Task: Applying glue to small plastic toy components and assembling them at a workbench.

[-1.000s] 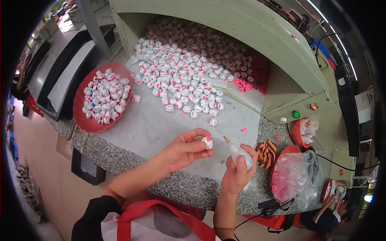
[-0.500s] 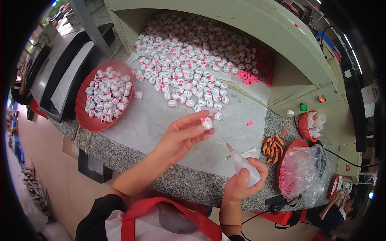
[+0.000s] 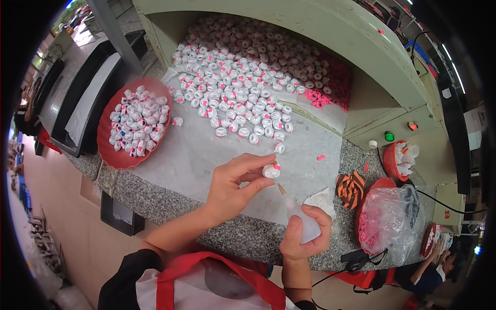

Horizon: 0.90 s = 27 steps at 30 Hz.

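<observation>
Between thumb and fingertips, my left hand (image 3: 235, 183) pinches a small round white plastic piece with a pink spot (image 3: 271, 170). My right hand (image 3: 308, 232) is wrapped round a translucent squeeze bottle with a needle tip (image 3: 302, 219). The bottle points up and left, its tip right at the lower side of the white piece; whether it touches I cannot tell. Beyond my hands lies a large heap of similar white pieces (image 3: 237, 101) with pink parts, spreading out from under a pale green shelf. A single white piece (image 3: 279, 148) sits nearest to my left hand.
At left stands a red basin (image 3: 106, 150) filled with white pieces. A pile of small pink parts (image 3: 325, 98) lies at the shelf's right. To the right are an orange-and-black striped cloth (image 3: 350, 190), a plastic bag (image 3: 395, 217) over a red basin, and a small red basket (image 3: 390, 163).
My left hand has turned and come slightly nearer, with the white piece lower. The bottle in my right hand has moved left, bringing its needle tip up to the piece.
</observation>
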Motion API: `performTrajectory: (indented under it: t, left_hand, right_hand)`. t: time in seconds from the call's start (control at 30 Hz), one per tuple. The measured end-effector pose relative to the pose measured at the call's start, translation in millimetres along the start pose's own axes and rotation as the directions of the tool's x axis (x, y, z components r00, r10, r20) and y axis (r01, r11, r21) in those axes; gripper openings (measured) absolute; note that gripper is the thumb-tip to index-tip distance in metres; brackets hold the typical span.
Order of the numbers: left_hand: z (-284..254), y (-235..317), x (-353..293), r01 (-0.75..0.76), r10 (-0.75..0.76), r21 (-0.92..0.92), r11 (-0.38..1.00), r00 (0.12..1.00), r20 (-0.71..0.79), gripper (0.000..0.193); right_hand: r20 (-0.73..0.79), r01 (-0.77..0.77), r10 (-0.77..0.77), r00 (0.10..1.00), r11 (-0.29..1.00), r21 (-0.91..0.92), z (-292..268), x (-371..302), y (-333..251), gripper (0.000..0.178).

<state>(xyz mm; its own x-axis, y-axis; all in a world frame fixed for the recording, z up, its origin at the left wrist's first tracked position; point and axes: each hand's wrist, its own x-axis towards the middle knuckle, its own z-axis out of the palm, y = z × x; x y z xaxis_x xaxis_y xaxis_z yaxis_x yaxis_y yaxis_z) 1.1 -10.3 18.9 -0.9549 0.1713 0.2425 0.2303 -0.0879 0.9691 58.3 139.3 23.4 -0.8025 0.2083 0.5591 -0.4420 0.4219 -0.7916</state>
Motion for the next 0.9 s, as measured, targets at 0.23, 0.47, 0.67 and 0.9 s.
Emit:
performTrajectory:
  t: [0.23, 0.47, 0.67, 0.9]
  left_hand:
    - [0.9, -1.1, -1.8, 0.038, -0.046, -0.126, 0.991, 0.997, -0.062, 0.033]
    - [0.3, -1.1, -1.7, 0.019, -0.026, -0.118, 0.993, 0.998, -0.056, 0.033]
    - [1.0, -1.4, -1.4, 0.016, -0.022, -0.110, 0.994, 0.998, -0.053, 0.034]
    - [0.3, 0.7, -0.8, -0.002, -0.003, -0.079, 0.997, 0.998, -0.056, 0.034]
  right_hand:
    - [0.009, 0.007, -0.007, 1.000, 1.000, 0.000, 1.4, 1.0, -1.2, 0.024]
    - [0.003, -0.034, 0.034, 0.999, 0.999, 0.024, 2.0, 0.6, -0.5, 0.023]
    - [-0.023, 0.019, -0.019, 1.000, 1.000, 0.006, 0.8, 3.8, 2.7, 0.023]
    - [0.033, 0.142, -0.143, 0.989, 0.990, 0.012, 3.2, 13.4, -1.7, 0.022]
